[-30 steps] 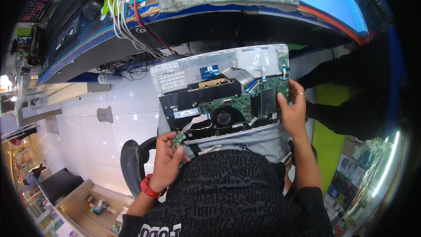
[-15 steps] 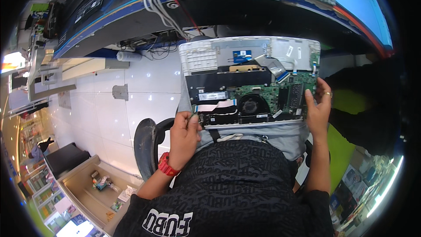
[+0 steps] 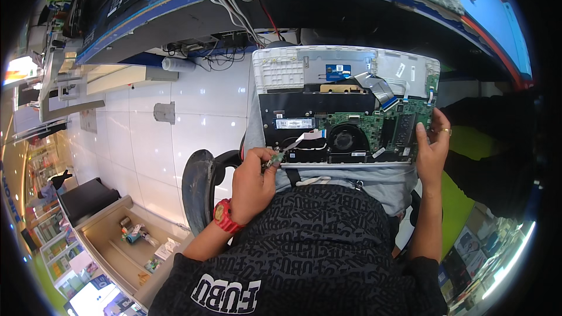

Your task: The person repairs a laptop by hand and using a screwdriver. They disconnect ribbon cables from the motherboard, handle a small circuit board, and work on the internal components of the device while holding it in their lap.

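An opened laptop base [image 3: 281, 105] lies across my lap, its inside facing up. It shows a green circuit board [image 3: 377, 122], a round black fan [image 3: 348, 138] and a slim drive [image 3: 294, 123]. At the near left corner my left hand [image 3: 257, 172] pinches a small green circuit board [image 3: 275, 159], lifted and tilted. A white ribbon cable [image 3: 305, 138] runs from this small board toward the fan. My right hand [image 3: 432, 140] grips the right edge of the base, thumb on top. Another ribbon cable [image 3: 383, 93] lies folded over the upper part.
Ahead stands a workbench [image 3: 374, 11] with white cables [image 3: 225, 0] hanging over its edge. A chair armrest [image 3: 199, 187] is beside my left forearm. Lower left is an open drawer [image 3: 111, 246] with small items; tiled floor [image 3: 205, 99] lies between. A green surface [image 3: 451, 199] is to the right.
My left hand has lifted the small circuit board from the laptop's near left corner, and its ribbon cable now bends upward. The laptop sits slightly farther right in view; my right hand still grips it.
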Available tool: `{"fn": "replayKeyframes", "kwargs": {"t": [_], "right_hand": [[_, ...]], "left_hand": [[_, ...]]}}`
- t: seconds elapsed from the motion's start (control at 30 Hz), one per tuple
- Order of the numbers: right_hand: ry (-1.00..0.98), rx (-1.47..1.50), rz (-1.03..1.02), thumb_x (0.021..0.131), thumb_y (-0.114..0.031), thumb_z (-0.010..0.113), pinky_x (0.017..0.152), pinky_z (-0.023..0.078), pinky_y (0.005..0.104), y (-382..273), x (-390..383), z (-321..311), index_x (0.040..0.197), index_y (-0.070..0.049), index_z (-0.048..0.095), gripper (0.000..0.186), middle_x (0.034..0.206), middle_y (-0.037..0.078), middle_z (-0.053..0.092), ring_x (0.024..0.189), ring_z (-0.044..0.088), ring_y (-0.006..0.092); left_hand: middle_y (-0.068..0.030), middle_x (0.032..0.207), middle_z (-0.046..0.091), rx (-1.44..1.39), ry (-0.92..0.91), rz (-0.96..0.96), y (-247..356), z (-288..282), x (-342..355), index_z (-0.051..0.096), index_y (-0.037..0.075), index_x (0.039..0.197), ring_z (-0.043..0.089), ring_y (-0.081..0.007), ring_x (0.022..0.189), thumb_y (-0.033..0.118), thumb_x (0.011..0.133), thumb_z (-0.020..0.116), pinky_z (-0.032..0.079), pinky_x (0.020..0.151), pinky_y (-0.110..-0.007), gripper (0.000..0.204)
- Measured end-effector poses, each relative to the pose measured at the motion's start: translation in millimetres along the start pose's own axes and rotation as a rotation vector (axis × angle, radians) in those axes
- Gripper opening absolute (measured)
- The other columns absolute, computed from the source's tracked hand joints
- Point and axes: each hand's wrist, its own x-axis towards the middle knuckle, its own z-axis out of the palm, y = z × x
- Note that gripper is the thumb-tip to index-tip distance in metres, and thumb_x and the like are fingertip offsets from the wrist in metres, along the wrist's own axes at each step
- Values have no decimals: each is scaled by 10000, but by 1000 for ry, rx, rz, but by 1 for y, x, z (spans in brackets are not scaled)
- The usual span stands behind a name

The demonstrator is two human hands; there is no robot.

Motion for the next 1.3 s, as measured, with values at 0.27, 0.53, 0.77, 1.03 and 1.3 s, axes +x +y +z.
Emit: {"fn": "replayKeyframes", "kwargs": {"t": [0.27,0.53,0.77,1.03,1.3], "right_hand": [[-3,-14,13,1037,-88,665,1088,459,360,-2,-1,0,1468,39,474,488,1364,165,594,1244,591,215],[1,-12,6,1033,-85,668,1103,456,374,-2,-1,0,1467,44,471,494,1376,182,596,1249,600,231],[-6,7,15,1028,-85,675,1119,442,372,0,-1,-1,1469,38,473,501,1377,177,595,1269,592,231],[-9,-1,20,1022,-87,683,1119,443,374,-2,1,0,1462,42,477,503,1370,184,608,1268,601,235],[-12,5,10,1020,-106,693,1105,453,378,-3,1,0,1463,47,477,516,1368,186,609,1261,604,240]], "left_hand": [[-162,1125,726,320,68,308,-1,1,1,573,12,1083,722,-345,817,-121,780,689,571,667,-400,350],[-190,1132,697,309,116,366,-4,1,1,587,5,1061,718,-339,839,-156,724,667,584,668,-400,382],[-162,1073,661,365,131,378,-6,2,1,613,6,1080,703,-346,827,-139,733,700,579,636,-411,386],[-152,978,608,316,120,280,6,2,8,585,-7,1040,692,-287,823,-50,915,733,549,673,-349,198],[-181,992,597,177,77,-38,4,-4,19,577,-31,1015,612,-369,845,24,951,731,503,735,-422,175]]}}
